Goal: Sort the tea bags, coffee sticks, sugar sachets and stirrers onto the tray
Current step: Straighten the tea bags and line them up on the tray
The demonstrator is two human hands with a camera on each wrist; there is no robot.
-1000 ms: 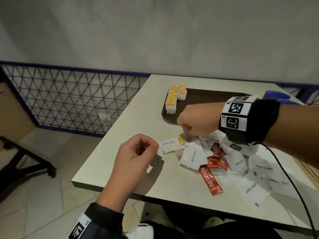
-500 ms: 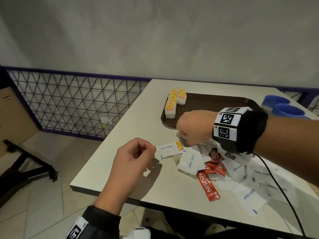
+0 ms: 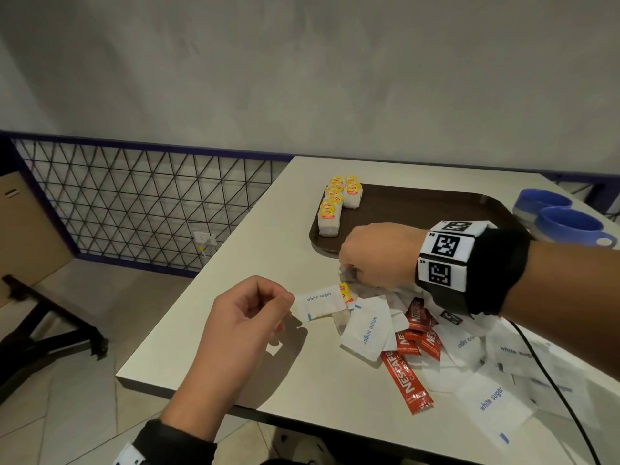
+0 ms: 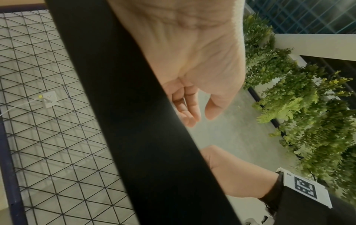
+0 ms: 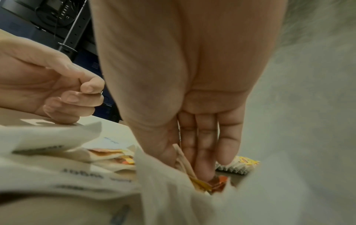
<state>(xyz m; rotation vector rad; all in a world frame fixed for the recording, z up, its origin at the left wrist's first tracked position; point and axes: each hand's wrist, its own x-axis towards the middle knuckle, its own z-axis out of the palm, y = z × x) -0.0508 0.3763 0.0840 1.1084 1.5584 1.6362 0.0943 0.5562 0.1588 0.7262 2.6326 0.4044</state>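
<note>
A brown tray (image 3: pixel 419 209) lies at the table's far side, with several yellow-tagged tea bags (image 3: pixel 335 203) lined up in its left corner. In front of it is a mixed pile of white sugar sachets (image 3: pixel 369 327) and red coffee sticks (image 3: pixel 406 380). My right hand (image 3: pixel 349 273) is down at the pile's far edge, beside the tray rim. In the right wrist view its thumb and fingers pinch a tea bag (image 5: pixel 204 181) with a yellow-orange tag. My left hand (image 3: pixel 278 307) hovers left of the pile with loosely curled fingers, and nothing shows in it.
Two blue cups (image 3: pixel 567 223) stand right of the tray. The table's left edge (image 3: pixel 201 297) drops to a tiled floor beside a wire-mesh fence (image 3: pixel 134 203). A black cable (image 3: pixel 550 380) trails from my right wrist over the sachets.
My right hand has sunk a little into the pile's far edge and its fingers have closed on a tea bag. The left hand has barely moved.
</note>
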